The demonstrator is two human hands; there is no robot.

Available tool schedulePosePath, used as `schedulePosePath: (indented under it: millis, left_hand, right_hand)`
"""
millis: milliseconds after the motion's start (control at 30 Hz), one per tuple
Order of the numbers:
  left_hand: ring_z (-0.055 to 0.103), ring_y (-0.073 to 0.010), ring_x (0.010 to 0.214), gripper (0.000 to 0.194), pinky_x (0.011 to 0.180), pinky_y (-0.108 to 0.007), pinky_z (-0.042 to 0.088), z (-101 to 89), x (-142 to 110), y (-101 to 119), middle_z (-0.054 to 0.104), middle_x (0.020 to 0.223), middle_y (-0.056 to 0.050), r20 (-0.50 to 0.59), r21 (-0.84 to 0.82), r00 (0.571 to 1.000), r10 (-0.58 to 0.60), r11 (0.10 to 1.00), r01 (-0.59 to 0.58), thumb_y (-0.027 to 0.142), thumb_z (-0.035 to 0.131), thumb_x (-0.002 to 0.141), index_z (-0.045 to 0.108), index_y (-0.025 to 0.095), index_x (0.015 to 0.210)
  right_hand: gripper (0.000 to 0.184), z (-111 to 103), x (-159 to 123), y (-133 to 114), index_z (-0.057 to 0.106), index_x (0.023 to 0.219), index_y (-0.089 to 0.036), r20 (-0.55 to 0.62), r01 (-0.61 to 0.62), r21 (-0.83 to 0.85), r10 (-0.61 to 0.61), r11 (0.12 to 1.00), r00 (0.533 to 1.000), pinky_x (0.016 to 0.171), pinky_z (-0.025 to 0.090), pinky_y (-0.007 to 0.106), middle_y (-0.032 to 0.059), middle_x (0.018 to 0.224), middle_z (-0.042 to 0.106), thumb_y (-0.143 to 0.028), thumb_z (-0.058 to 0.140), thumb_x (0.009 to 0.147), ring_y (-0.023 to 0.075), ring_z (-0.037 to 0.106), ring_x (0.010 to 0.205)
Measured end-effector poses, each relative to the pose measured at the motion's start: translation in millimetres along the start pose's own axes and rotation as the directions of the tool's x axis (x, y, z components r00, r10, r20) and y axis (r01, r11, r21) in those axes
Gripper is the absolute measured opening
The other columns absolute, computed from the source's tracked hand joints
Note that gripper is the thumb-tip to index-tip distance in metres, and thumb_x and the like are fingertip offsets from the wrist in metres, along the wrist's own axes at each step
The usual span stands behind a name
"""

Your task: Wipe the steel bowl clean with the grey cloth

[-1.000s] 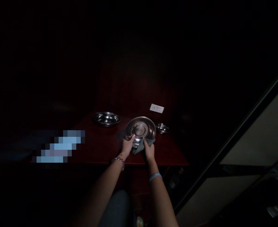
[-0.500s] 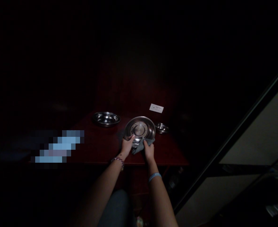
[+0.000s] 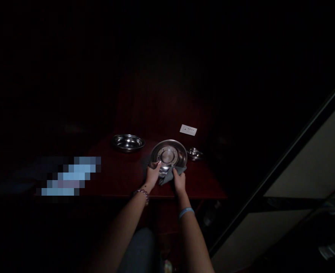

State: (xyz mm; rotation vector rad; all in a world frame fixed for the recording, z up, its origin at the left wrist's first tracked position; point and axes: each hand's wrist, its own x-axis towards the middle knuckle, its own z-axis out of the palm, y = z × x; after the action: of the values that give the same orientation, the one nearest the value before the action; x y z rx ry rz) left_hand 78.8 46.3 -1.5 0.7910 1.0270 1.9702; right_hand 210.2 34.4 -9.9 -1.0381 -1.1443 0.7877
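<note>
A round steel plate (image 3: 169, 153) is held tilted above a dark red table (image 3: 121, 178) in a dim room. My left hand (image 3: 152, 175) grips the plate's lower left rim, thumb over the edge. My right hand (image 3: 179, 180) is closed on a grey cloth (image 3: 170, 174) pressed against the plate's lower edge. A beaded bracelet is on my left wrist and a light blue band on my right.
A steel bowl (image 3: 128, 142) sits on the table to the left of the plate and a smaller steel dish (image 3: 195, 154) to the right. A white card (image 3: 188, 130) lies farther back. A blurred bluish patch (image 3: 70, 178) is at the left. A dark frame (image 3: 283, 167) runs diagonally at the right.
Almost nothing differs; the hands, plate and cloth have shifted very slightly upward in the picture.
</note>
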Motion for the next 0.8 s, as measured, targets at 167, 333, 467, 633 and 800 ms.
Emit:
schedulePosePath:
  millis: [167, 333, 467, 633, 800]
  left_hand:
    - [0.07, -0.0188, 0.08, 0.017, 0.089, -0.037, 0.053, 0.0, -1.6, 1.8, 0.076, 0.083, -0.009, 0.016, -0.027, 1.0, -0.025, 0.999, 0.025, 0.021, 0.078, 0.067, 0.074, 0.012, 0.081]
    - [0.071, -0.0193, 0.083, 0.016, 0.094, -0.038, 0.052, 0.5, -3.9, 5.2, 0.076, 0.083, -0.008, 0.026, -0.052, 0.999, -0.029, 0.998, 0.03, 0.018, 0.077, 0.066, 0.074, 0.012, 0.081]
    - [0.071, -0.0198, 0.083, 0.015, 0.095, -0.04, 0.052, 0.9, -4.5, 7.0, 0.076, 0.08, -0.008, 0.018, -0.048, 0.999, -0.033, 0.998, 0.034, 0.016, 0.077, 0.066, 0.074, 0.012, 0.079]
    - [0.072, -0.0213, 0.086, 0.018, 0.094, -0.039, 0.052, 0.9, -5.4, 8.2, 0.076, 0.083, -0.009, 0.025, -0.057, 1.0, -0.01, 0.998, 0.011, 0.016, 0.078, 0.065, 0.075, 0.012, 0.082]
    - [0.072, -0.0217, 0.085, 0.017, 0.093, -0.039, 0.053, 0.5, -4.6, 6.5, 0.076, 0.083, -0.01, 0.017, -0.032, 1.0, -0.016, 0.999, 0.016, 0.017, 0.077, 0.065, 0.074, 0.012, 0.081]
  right_hand:
    - [0.042, -0.8, -0.1, -1.3, 0.076, 0.101, -0.01, -0.006, 0.003, -0.011, -0.003, 1.0, 1.0, 0.091, 0.053, 0.034, 0.0123, 0.104, 0.078, -0.043, 0.07, 0.075, 0.0254, 0.071, 0.099]
    - [0.043, -0.6, 0.7, -0.7, 0.076, 0.102, -0.011, -0.003, -0.002, -0.009, 0.001, 1.0, 1.0, 0.092, 0.053, 0.034, 0.0127, 0.107, 0.077, -0.044, 0.069, 0.075, 0.026, 0.071, 0.101]
    - [0.043, -0.2, 1.2, 0.2, 0.076, 0.102, -0.011, -0.007, -0.005, -0.003, 0.005, 1.0, 1.0, 0.091, 0.053, 0.034, 0.0128, 0.107, 0.077, -0.044, 0.07, 0.075, 0.0257, 0.072, 0.101]
    - [0.043, 0.0, 1.2, 0.2, 0.076, 0.102, -0.01, -0.014, -0.006, -0.002, 0.006, 1.0, 1.0, 0.09, 0.054, 0.033, 0.0126, 0.105, 0.078, -0.044, 0.07, 0.075, 0.0249, 0.072, 0.1]
    - [0.043, -0.3, 1.1, 0.7, 0.076, 0.102, -0.011, -0.018, -0.008, -0.008, 0.008, 1.0, 1.0, 0.092, 0.054, 0.034, 0.0121, 0.106, 0.078, -0.044, 0.07, 0.075, 0.0253, 0.071, 0.101]
